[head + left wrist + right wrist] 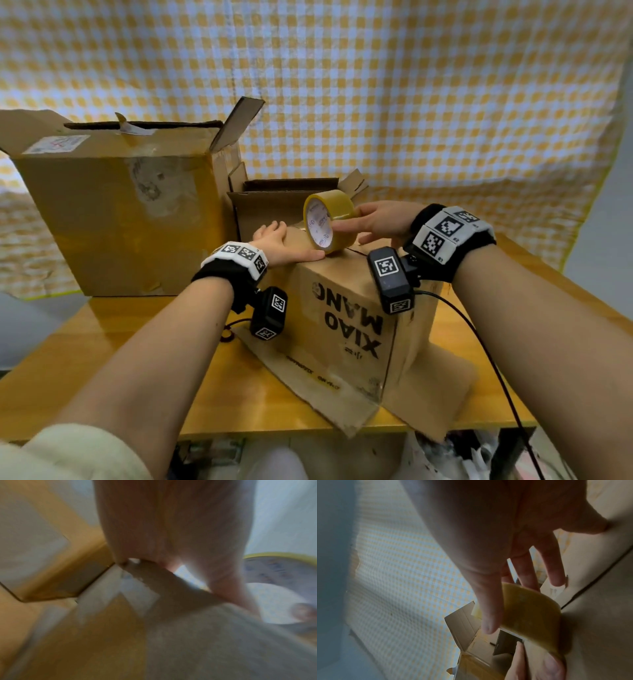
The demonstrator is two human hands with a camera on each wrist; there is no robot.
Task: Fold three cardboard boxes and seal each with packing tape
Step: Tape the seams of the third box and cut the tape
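A brown box printed XIAO MANG (342, 318) stands on the wooden table (137, 342) with its top flaps closed. My left hand (281, 241) lies flat on that top, thumb stretched toward the foot of the tape roll. The yellow tape roll (337, 205) stands on edge on the box top. My right hand (363, 219) grips it, thumb across its white core face and fingers behind. In the right wrist view the roll (530, 615) sits between thumb and fingers. The blurred left wrist view shows my palm (171, 527) on cardboard beside the roll (274, 568).
A large worn box (120, 212) with raised flaps stands at the back left. A small open box (270, 205) sits just behind the printed one. A yellow checked cloth (411, 102) hangs behind. A black cable (479, 342) trails from my right wrist over the table's front edge.
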